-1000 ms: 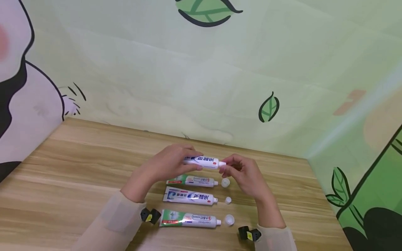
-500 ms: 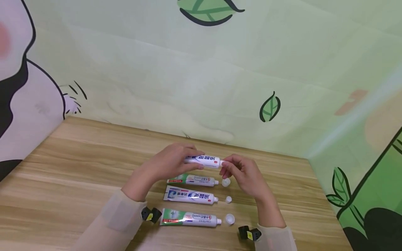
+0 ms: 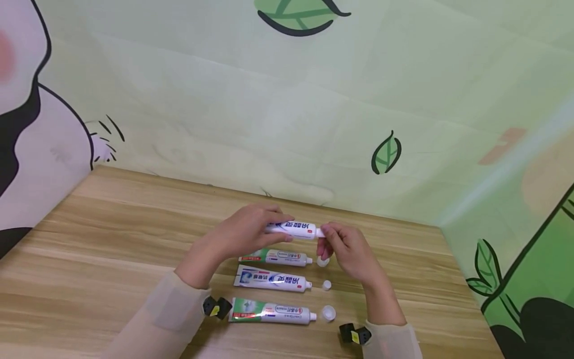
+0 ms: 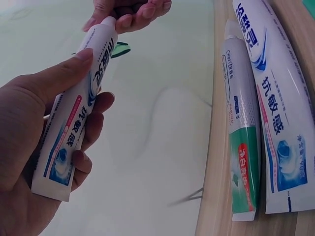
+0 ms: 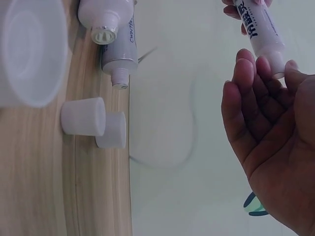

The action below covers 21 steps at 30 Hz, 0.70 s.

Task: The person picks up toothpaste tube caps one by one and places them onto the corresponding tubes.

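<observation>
In the head view my left hand (image 3: 244, 229) grips a white and blue toothpaste tube (image 3: 296, 230) above the table, thumb along one side and fingers round the other. The tube points right, its white cap (image 3: 319, 232) on the nozzle end. My right hand (image 3: 352, 249) pinches that cap between thumb and forefinger; the right wrist view shows its other fingers loosely bent beneath. Below lie a green and white tube (image 3: 287, 258), a second blue and white tube (image 3: 273, 279) and another green and white tube (image 3: 273, 312), all with bare nozzles.
Three loose white caps stand on the wooden table (image 3: 134, 239) beside the nozzles: a far cap (image 3: 322, 262) partly behind my right fingers, a small middle cap (image 3: 326, 285) and a near cap (image 3: 329, 313). A printed backdrop (image 3: 224, 124) rises behind the table.
My right thumb and fingers have shifted round the cap, with the fingertips now lower and the far loose cap partly covered. The left hand and tube have barely moved.
</observation>
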Each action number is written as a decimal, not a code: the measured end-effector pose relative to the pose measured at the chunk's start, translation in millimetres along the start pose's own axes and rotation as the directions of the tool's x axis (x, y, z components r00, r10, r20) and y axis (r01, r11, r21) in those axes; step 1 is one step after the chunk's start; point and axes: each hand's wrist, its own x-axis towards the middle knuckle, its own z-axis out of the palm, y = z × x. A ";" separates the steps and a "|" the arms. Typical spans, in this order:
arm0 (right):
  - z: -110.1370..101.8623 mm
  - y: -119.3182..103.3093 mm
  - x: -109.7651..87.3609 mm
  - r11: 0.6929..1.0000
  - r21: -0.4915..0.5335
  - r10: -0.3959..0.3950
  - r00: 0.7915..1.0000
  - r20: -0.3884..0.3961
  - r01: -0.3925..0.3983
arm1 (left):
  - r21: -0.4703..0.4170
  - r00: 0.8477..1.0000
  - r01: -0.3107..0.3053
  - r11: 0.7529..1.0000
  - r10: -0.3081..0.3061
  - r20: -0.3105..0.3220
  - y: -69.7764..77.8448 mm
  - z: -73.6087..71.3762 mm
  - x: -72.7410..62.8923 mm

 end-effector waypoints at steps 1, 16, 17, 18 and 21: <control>0.1 0.3 0.1 1.000 0.004 0.005 1.000 0.002 -0.005 | -0.001 1.000 0.000 1.000 0.000 -0.001 -0.1 0.0 0.1; -6.5 1.1 -1.7 0.999 -0.052 -0.004 0.994 -0.108 -0.002 | -0.039 0.999 0.035 0.999 -0.036 -0.019 -3.6 -5.4 -1.1; -7.0 1.0 -2.0 0.998 -0.064 -0.017 0.993 -0.121 0.010 | -0.042 0.999 0.037 0.998 -0.038 -0.018 -3.8 -5.7 -1.1; -7.2 1.0 -2.2 0.997 -0.075 -0.028 0.991 -0.132 0.018 | -0.044 0.999 0.039 0.998 -0.040 -0.016 -3.8 -6.0 -1.0; -7.0 0.9 -2.8 0.996 -0.081 -0.051 0.987 -0.155 0.039 | -0.048 0.999 0.043 0.998 -0.044 -0.008 -3.7 -6.6 -0.9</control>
